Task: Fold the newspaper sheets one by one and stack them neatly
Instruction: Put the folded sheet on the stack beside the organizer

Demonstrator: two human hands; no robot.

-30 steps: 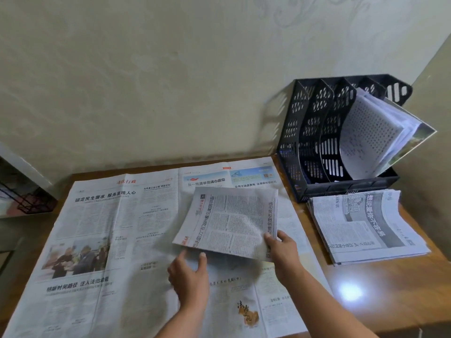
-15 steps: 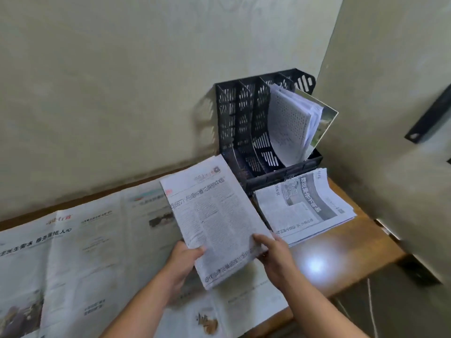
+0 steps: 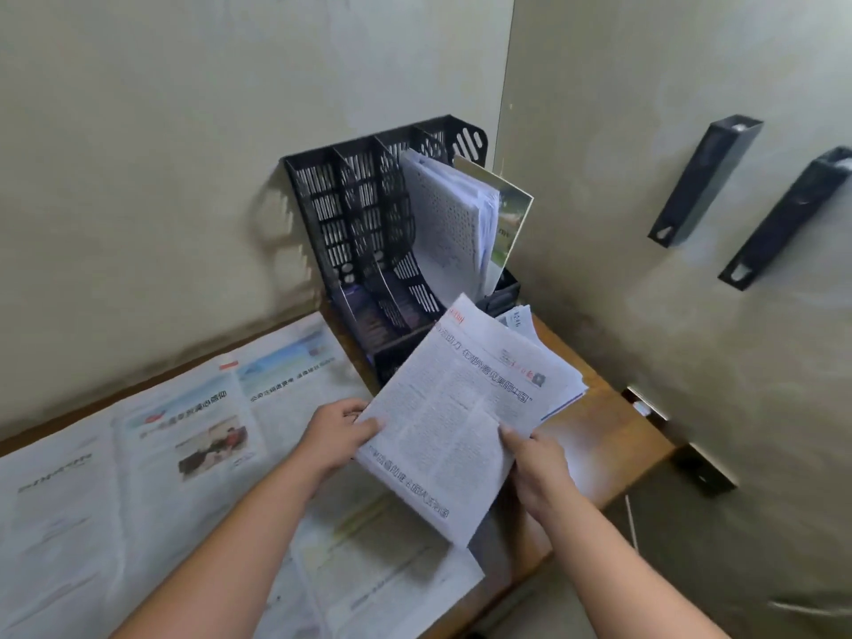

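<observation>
A folded newspaper sheet (image 3: 454, 417) is held in the air over the right part of the table. My left hand (image 3: 339, 431) pinches its left edge and my right hand (image 3: 537, 468) grips its right edge, thumb on top. Under its far end lies the stack of folded sheets (image 3: 560, 375), mostly hidden, with only its right edges showing. Large unfolded newspaper sheets (image 3: 175, 454) lie spread flat over the left and middle of the table.
A black perforated file rack (image 3: 369, 232) with papers in its right slot stands against the wall behind the stack. The wooden table (image 3: 613, 435) ends just right of the stack, close to a side wall with two dark brackets (image 3: 701, 182).
Both hands carried the folded sheet to the right, from above the open newspaper to above the stack. The view has swung right with it.
</observation>
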